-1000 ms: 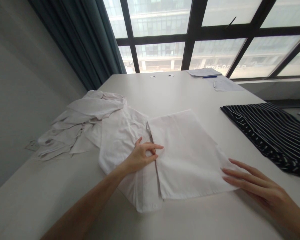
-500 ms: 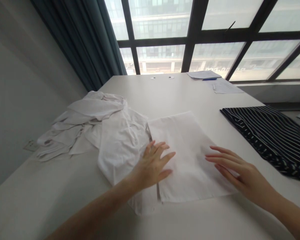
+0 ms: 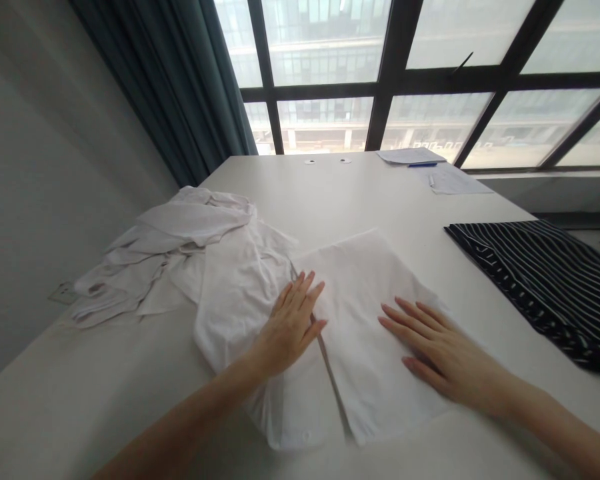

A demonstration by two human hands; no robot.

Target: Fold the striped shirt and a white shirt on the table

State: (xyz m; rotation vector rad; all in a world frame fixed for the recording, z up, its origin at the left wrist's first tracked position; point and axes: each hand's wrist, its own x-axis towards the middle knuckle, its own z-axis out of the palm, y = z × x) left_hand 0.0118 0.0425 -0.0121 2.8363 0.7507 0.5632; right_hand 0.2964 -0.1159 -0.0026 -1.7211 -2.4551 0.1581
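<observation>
A white garment that looks like a shirt (image 3: 230, 307) lies spread on the white table, its left part bunched and wrinkled. Its right panel (image 3: 360, 320) is flatter, and a narrow dark gap runs between the two parts toward the near edge. My left hand (image 3: 287, 327) rests palm down beside that gap, fingers stretched out. On the right panel my right hand (image 3: 430, 350) lies flat with its fingers spread. Neither hand grips the cloth. Small buttons are faintly visible near the lower hem.
Black cloth with white stripes (image 3: 545, 287) lies folded at the table's right edge. Papers (image 3: 455, 179) and a blue pen (image 3: 423, 165) are at the far right. A dark curtain (image 3: 180, 93) hangs beside the window. The wall with a socket (image 3: 64, 293) borders the left side.
My right hand has moved left and come down flat on the right panel. My left hand has shifted slightly left. The panel's lower edge has swung nearer, and the gap has widened at the bottom.
</observation>
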